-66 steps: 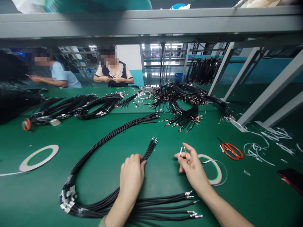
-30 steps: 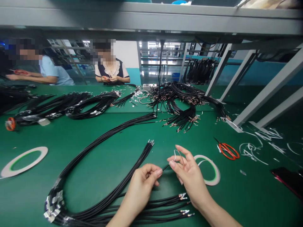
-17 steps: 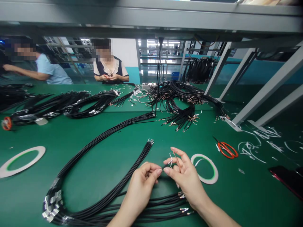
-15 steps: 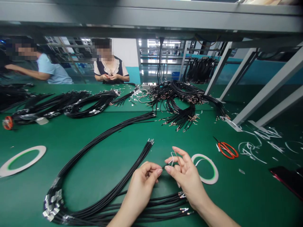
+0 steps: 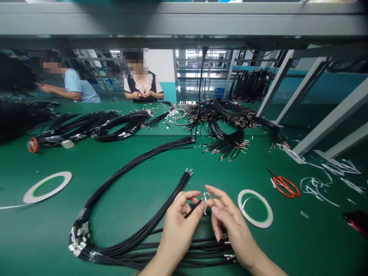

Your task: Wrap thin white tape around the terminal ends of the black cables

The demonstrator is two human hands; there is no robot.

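My left hand (image 5: pixel 181 226) pinches a single black wire (image 5: pixel 192 209) near its end. My right hand (image 5: pixel 230 222) holds a small white tape strip (image 5: pixel 205 200) in its fingertips, right at the wire's tip. The hands nearly touch above the bench. Below them runs a long bundle of black wires (image 5: pixel 138 218), looped to the left, where foil-wrapped bands (image 5: pixel 78 238) bind it. Its crimped metal terminals (image 5: pixel 228 247) lie partly hidden under my right hand.
Rolls of white tape (image 5: pixel 255 209) lie on the green bench mat (image 5: pixel 115 214), with orange scissors (image 5: pixel 286 186) and tape scraps (image 5: pixel 314 186) to the right. Further wire heaps (image 5: pixel 227 124) lie ahead, beneath a grey shelf (image 5: pixel 184 23). Two co-workers (image 5: pixel 140 82) sit opposite.
My left hand has moved from the wire bundle to a single wire, and the hands have come together. The tape strip now sits at the wire's tip. The view has shifted slightly.
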